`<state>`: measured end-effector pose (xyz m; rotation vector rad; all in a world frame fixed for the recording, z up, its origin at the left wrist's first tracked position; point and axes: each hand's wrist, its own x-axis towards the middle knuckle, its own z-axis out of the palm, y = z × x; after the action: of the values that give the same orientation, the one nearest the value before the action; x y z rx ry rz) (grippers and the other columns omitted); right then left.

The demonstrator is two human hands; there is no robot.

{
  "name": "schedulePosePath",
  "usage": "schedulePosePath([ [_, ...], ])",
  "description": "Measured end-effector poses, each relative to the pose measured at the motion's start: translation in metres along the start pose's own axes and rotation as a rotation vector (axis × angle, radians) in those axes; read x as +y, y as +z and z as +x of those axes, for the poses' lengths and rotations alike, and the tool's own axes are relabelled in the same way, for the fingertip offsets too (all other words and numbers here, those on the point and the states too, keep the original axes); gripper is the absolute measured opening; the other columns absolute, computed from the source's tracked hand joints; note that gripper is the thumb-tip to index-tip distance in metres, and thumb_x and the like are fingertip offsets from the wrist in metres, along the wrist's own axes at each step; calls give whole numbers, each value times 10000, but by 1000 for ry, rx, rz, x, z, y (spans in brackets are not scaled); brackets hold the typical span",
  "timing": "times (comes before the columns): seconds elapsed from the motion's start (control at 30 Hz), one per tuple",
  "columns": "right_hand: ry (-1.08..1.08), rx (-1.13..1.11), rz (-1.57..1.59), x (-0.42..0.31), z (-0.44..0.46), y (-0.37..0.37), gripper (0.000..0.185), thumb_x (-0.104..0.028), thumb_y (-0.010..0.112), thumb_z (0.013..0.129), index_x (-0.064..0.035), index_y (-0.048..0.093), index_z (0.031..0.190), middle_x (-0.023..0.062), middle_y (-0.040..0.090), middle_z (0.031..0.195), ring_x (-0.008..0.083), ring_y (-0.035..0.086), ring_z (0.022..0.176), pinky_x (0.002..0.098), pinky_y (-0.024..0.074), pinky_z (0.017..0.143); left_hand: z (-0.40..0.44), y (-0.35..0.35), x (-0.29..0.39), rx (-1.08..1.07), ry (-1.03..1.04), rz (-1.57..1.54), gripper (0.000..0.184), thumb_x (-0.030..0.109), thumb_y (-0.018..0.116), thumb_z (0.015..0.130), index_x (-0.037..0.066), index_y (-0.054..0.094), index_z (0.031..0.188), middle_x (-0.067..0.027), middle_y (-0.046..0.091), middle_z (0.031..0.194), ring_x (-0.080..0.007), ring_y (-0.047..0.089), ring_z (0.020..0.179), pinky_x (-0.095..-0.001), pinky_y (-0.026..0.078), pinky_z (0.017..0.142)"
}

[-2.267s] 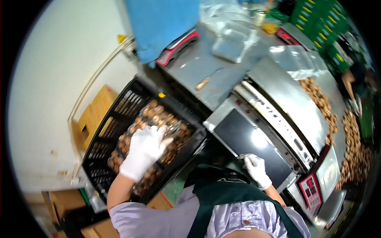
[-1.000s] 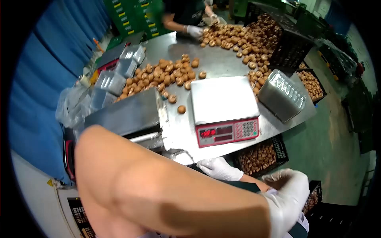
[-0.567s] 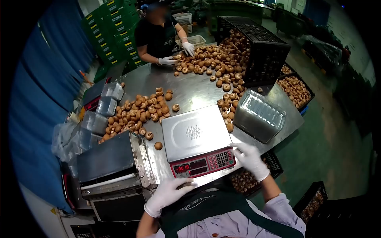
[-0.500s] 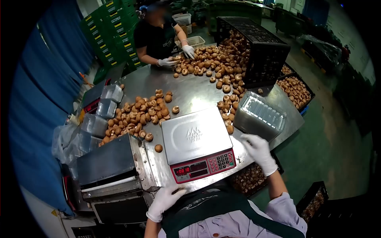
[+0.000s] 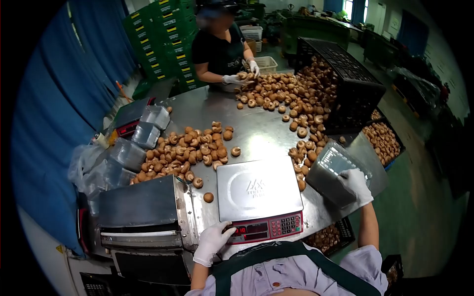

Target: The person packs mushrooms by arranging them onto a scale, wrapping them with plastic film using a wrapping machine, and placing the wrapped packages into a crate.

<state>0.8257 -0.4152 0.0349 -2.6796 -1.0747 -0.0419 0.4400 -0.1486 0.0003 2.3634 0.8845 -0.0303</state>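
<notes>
My left hand (image 5: 213, 242), in a white glove, is at the front left corner of the scale (image 5: 260, 190), fingers slightly apart and partly over its red display. It holds nothing. The scale's metal plate is bare; its display is partly covered by my fingers. My right hand (image 5: 354, 186), also gloved, is on the stack of clear plastic trays (image 5: 333, 170) to the right of the scale. Its fingers are bent over the upper rim of the stack; the fingertips are hard to make out. Loose mushrooms (image 5: 302, 165) lie between the stack and the scale.
A mushroom pile (image 5: 190, 148) lies left of the scale, beside a dark-topped machine (image 5: 138, 202). More clear trays (image 5: 129, 153) stand at the left. Across the metal table, a co-worker (image 5: 224, 52) handles mushrooms beside a tipped black crate (image 5: 358, 81). Mushroom-filled crates (image 5: 382, 140) stand at the right.
My right hand has moved forward onto the tray stack. My left hand has risen from below the scale to its front left corner. The view has shifted; the co-worker's hands are closer together.
</notes>
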Motion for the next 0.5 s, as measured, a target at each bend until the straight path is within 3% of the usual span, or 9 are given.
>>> schedulePosePath([
  [0.17,-199,-73,-43,12,13,1,160,-220,635,786,-68,681,774,146,639,748,349,614,727,430,489,663,22,-3,2,125,-4,-99,389,422,566,857,95,666,1042,-140,668,963,-322,635,898,-381,503,788],
  [0.3,-93,-87,55,10,14,-9,131,-175,629,776,-45,648,779,159,634,790,363,602,760,430,480,687,22,6,-4,339,-108,-266,317,328,594,852,74,667,1028,-155,667,979,-319,641,907,-364,505,803],
  [0.33,-38,-77,47,5,15,-14,103,-106,630,767,-6,643,785,186,625,792,366,607,768,418,482,689,22,11,-9,377,-132,-296,297,295,600,849,67,667,1027,-162,665,990,-321,643,912,-365,507,803],
  [0.37,-67,49,77,18,16,-5,104,-129,632,778,-30,626,810,152,629,791,341,613,776,395,490,681,22,13,-13,383,-149,-293,297,295,600,849,67,667,1027,-162,665,990,-321,643,912,-365,507,803],
  [0.47,-45,227,135,9,17,-16,75,-49,618,787,-40,626,862,134,632,802,291,623,748,360,497,665,23,18,-21,405,-270,-262,313,308,601,850,62,665,1033,-164,666,990,-324,644,906,-371,510,795],
  [0.5,-88,380,219,-8,16,-23,105,-6,608,785,-43,626,881,125,633,808,269,619,732,346,498,656,25,19,-26,444,-291,-260,314,309,599,852,61,667,1031,-168,667,982,-322,647,902,-374,511,793],
])
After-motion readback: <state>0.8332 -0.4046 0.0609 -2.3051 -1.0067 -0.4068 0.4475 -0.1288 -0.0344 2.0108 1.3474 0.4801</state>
